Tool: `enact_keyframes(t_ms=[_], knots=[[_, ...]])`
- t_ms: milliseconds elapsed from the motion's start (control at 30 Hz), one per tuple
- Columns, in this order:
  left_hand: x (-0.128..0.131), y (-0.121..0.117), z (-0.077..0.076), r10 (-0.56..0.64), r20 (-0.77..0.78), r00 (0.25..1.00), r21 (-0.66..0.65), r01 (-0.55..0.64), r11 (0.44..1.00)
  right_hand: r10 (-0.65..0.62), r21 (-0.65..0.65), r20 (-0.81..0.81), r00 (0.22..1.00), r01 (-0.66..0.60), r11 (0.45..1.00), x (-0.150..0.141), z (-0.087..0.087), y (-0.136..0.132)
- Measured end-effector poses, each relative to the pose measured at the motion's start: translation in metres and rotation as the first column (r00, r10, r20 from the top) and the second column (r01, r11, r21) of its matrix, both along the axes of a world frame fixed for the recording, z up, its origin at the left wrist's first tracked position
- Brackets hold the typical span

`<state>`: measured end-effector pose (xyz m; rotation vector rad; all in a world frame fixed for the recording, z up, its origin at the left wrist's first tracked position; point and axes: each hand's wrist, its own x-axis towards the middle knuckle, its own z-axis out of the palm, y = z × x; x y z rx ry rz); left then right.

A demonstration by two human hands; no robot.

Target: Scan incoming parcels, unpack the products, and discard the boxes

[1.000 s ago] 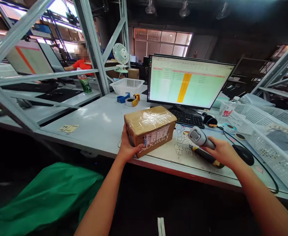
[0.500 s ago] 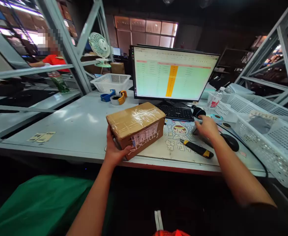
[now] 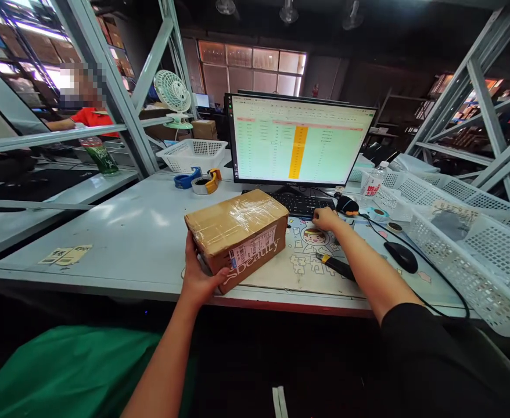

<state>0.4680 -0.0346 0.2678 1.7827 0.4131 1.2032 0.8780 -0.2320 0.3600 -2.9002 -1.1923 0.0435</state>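
Observation:
A taped cardboard box (image 3: 241,223) with a shipping label and "beauty" lettering rests on the desk. My left hand (image 3: 200,276) grips its left end, thumb on the front face and fingers around the side. My right hand (image 3: 327,219) is at the front edge of the black keyboard (image 3: 305,203), with its fingers curled; what they hold, if anything, is hidden. Beneath my right forearm lies a black and yellow utility knife (image 3: 336,265) on the printed desk mat (image 3: 296,278).
White plastic baskets (image 3: 468,255) line the right side, near a mouse (image 3: 401,256) and a black handheld device (image 3: 346,204). A monitor (image 3: 264,145) stands behind the keyboard. Tape dispensers (image 3: 207,183) and paper tags (image 3: 65,255) lie left. A person in red (image 3: 93,118) sits beyond the frame.
My right hand has moved left from beside the mouse to the keyboard's front edge. My left hand still grips the box, and the view has shifted slightly.

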Motion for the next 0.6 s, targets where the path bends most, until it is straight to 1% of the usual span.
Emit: enact_keyframes(t_ms=[133,233,300,367,433,500,533,600], knots=[[0.0,0.001,-0.002,-0.002,0.002,1.0,0.006,0.002,1.0,-0.003,-0.007,-0.01,1.0,0.003,1.0,-0.004,0.005,0.012],[0.001,0.002,-0.004,-0.006,-0.001,1.0,-0.008,0.006,1.0,-0.01,-0.02,-0.022,1.0,0.01,1.0,-0.012,0.012,0.02],[0.001,0.001,-0.004,-0.009,0.011,1.0,-0.029,0.009,1.0,-0.008,-0.014,-0.019,1.0,0.007,1.0,-0.019,0.02,0.02],[0.001,0.0,-0.003,-0.007,0.031,1.0,-0.043,0.008,0.999,0.014,-0.001,-0.019,1.0,-0.014,1.0,-0.03,0.027,0.013],[0.001,-0.002,-0.001,-0.013,0.033,0.999,-0.043,0.015,0.999,0.051,0.004,-0.03,0.998,-0.051,0.999,-0.045,0.032,-0.005],[0.001,-0.004,0.001,-0.018,0.036,0.999,-0.032,0.019,0.999,0.086,-0.01,-0.052,0.995,-0.087,0.996,-0.061,0.028,-0.035],[0.001,-0.005,0.002,-0.022,0.042,0.999,-0.028,0.023,0.999,0.095,-0.024,-0.066,0.993,-0.097,0.995,-0.068,0.024,-0.053],[0.001,-0.006,0.002,-0.028,0.053,0.998,-0.025,0.029,0.999,0.096,-0.048,-0.088,0.992,-0.1,0.994,-0.082,0.008,-0.093]])
